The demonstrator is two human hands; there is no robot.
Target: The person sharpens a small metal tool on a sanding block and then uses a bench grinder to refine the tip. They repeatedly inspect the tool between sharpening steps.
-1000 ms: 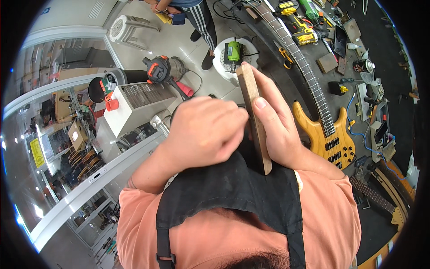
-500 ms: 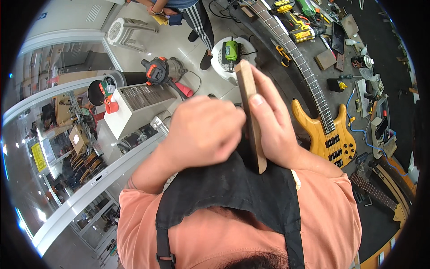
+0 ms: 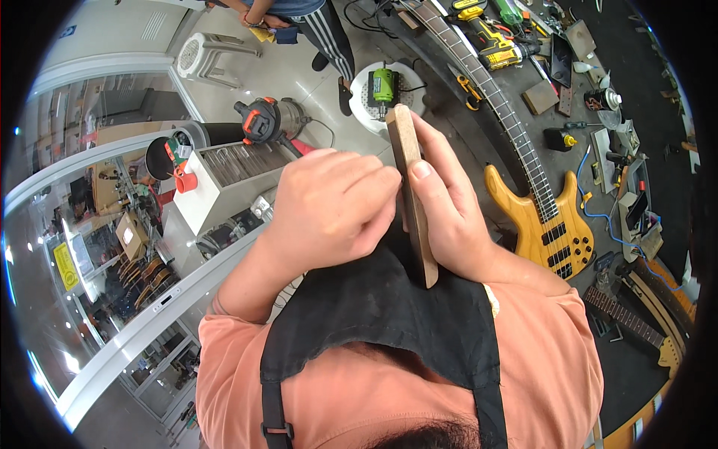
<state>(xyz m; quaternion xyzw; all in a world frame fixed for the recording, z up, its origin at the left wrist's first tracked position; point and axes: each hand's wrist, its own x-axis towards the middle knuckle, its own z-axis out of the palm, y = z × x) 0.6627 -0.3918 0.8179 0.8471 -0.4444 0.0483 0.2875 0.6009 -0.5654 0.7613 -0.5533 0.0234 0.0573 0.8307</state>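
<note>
A thin wooden strip [image 3: 413, 196] stands on edge in front of my chest, its lower end resting against my black apron [image 3: 389, 307]. My right hand [image 3: 452, 206] grips it from the right, thumb pressed on its face. My left hand [image 3: 329, 206] is curled with the fingertips against the strip's left side; whatever it may hold is hidden under the fingers.
A yellow-bodied electric bass guitar [image 3: 538, 217] lies on the dark workbench at right among drills and small tools. Another guitar neck [image 3: 636, 322] lies lower right. Another person's legs [image 3: 321, 30] stand at the top by a white stool [image 3: 206, 56]. A vacuum [image 3: 262, 120] sits on the floor.
Both hands and the strip have stayed together; the view has shifted slightly, and the strip sits a little more upright than before.
</note>
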